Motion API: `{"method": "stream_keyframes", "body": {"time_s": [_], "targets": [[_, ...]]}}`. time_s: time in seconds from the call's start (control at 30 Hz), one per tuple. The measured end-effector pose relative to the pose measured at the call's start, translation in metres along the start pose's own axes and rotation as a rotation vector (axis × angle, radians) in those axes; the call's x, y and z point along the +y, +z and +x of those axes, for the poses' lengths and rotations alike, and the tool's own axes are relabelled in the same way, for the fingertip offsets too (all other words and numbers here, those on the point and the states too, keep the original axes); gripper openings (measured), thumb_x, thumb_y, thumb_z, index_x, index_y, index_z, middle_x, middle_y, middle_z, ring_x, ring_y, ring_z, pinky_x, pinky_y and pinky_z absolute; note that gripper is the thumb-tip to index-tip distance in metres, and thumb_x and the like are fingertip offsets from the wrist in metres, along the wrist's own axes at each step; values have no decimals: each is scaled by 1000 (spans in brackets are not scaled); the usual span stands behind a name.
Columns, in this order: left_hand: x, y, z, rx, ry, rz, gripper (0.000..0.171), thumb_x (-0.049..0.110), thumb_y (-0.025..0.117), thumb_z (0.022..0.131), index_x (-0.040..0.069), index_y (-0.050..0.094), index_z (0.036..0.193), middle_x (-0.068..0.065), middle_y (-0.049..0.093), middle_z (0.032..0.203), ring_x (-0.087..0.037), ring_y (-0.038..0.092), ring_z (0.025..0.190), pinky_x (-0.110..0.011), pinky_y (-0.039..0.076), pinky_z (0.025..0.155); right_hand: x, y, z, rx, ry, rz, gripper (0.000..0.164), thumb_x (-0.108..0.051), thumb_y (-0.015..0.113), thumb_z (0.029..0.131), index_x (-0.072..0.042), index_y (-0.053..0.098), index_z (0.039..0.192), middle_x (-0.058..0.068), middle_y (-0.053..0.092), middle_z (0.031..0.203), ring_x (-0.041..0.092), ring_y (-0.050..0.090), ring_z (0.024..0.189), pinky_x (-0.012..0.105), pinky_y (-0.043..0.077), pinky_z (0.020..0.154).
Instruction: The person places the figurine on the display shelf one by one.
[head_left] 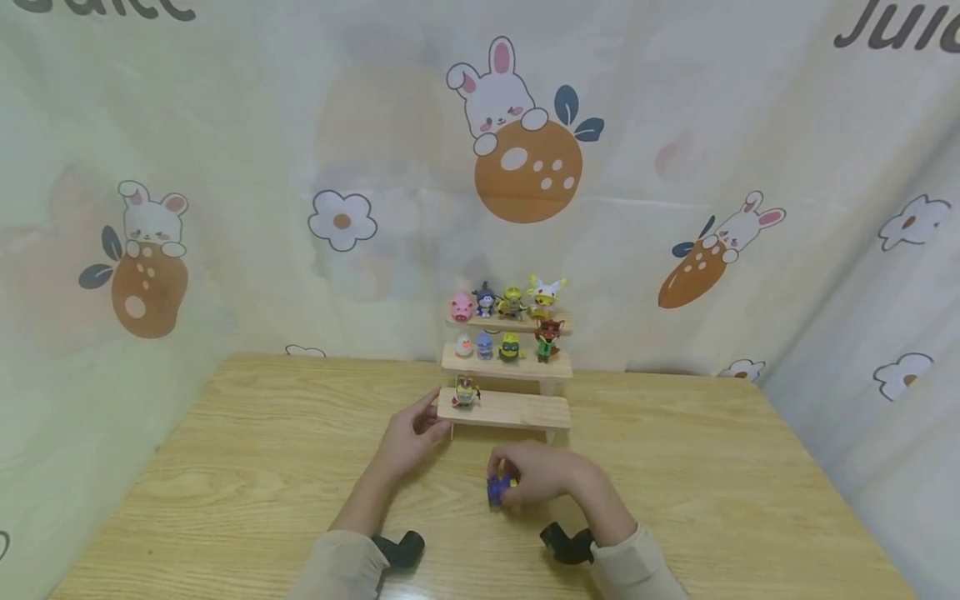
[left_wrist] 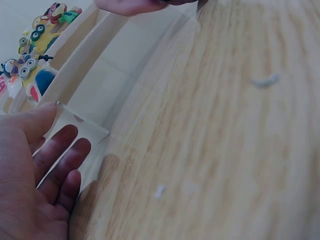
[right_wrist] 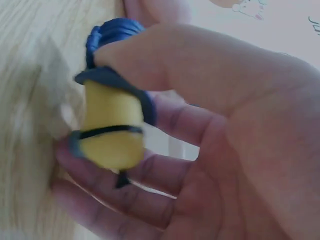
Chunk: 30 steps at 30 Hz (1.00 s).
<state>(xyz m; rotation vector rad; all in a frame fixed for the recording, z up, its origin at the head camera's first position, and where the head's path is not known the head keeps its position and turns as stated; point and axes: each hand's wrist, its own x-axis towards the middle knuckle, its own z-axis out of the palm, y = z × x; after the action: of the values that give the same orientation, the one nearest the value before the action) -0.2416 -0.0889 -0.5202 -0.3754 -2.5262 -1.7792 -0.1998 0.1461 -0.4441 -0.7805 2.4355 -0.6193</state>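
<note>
A small minion figurine, with a yellow body, a black strap and blue parts, is pinched between the thumb and fingers of my right hand. In the head view this blue-and-yellow figurine is just above the table, in front of the stand. My left hand is at the left end of the wooden three-tier display stand. Its thumb touches the lowest shelf's corner, while the other fingers are loosely bent beside the clear leg. Another minion figurine stands on the left part of that shelf.
The middle shelf bears several figurines, among them a fox and a white duck. On the top shelf are a pink pig and other characters. A printed curtain hangs behind the wooden table.
</note>
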Motion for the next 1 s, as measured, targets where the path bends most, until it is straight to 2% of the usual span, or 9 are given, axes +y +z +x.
{"method": "stream_keyframes", "body": {"time_s": [0.23, 0.33, 0.4, 0.5, 0.57, 0.63, 0.7, 0.87, 1.0], "targets": [[-1, 0, 2, -4, 20, 4, 63, 14, 69, 86, 8, 42, 143, -7, 70, 104, -19, 65, 95, -32, 52, 88, 6, -6, -1, 33, -50, 33, 25, -16, 70, 81, -22, 62, 103, -7, 63, 98, 10, 58, 92, 27, 49, 78], [-1, 1, 2, 4, 28, -3, 63, 14, 69, 86, 7, 42, 143, -7, 70, 102, -17, 65, 93, -29, 52, 86, 9, -8, 0, 43, -66, 46, 28, -19, 71, 81, -21, 63, 107, -9, 61, 97, 9, 56, 90, 26, 48, 76], [7, 0, -1, 13, 20, -8, 62, 11, 69, 86, 6, 43, 142, -9, 70, 101, -19, 65, 92, -31, 52, 86, 9, -8, 0, 65, -81, 58, 28, -22, 72, 82, -21, 63, 108, -9, 60, 96, 9, 55, 87, 25, 47, 74], [7, 0, 0, 13, 12, -4, 62, 11, 69, 86, 7, 43, 142, -9, 70, 102, -18, 65, 93, -31, 51, 87, 10, -10, 1, 114, -105, 71, 26, -27, 74, 82, -21, 64, 105, -9, 61, 94, 9, 54, 83, 25, 46, 72], [8, 0, 0, 11, 13, -7, 62, 11, 69, 86, 6, 43, 142, -10, 70, 102, -21, 65, 94, -37, 51, 89, 10, -11, 2, 146, -108, 82, 21, -29, 74, 83, -23, 65, 101, -10, 62, 92, 9, 53, 82, 25, 45, 71], [1, 0, 3, 4, 22, 0, 62, 15, 69, 86, 7, 43, 142, -8, 70, 103, -19, 65, 95, -37, 51, 91, 10, -11, 3, 174, -108, 78, 17, -32, 73, 83, -26, 66, 97, -12, 62, 89, 8, 53, 80, 25, 45, 70], [2, 0, 2, 4, 30, 4, 62, 16, 69, 87, 7, 43, 142, -8, 69, 102, -20, 65, 95, -40, 51, 92, 10, -11, 4, 196, -106, 85, 13, -33, 73, 83, -27, 67, 94, -13, 60, 87, 9, 52, 79, 24, 45, 69], [3, -1, 0, -8, 19, 25, 63, 18, 68, 88, 7, 41, 143, -7, 69, 105, -20, 65, 98, -40, 49, 95, 10, -12, 2, 243, -132, 142, 13, -27, 70, 86, -19, 68, 95, -6, 61, 93, 11, 51, 82, 25, 45, 72], [3, -1, -1, -12, 28, 17, 62, 17, 67, 88, 7, 40, 144, -8, 69, 106, -20, 65, 98, -40, 49, 96, 12, -11, 3, 248, -144, 227, 14, -15, 64, 89, -10, 67, 102, 1, 64, 96, 9, 51, 72, 24, 45, 65]]}}
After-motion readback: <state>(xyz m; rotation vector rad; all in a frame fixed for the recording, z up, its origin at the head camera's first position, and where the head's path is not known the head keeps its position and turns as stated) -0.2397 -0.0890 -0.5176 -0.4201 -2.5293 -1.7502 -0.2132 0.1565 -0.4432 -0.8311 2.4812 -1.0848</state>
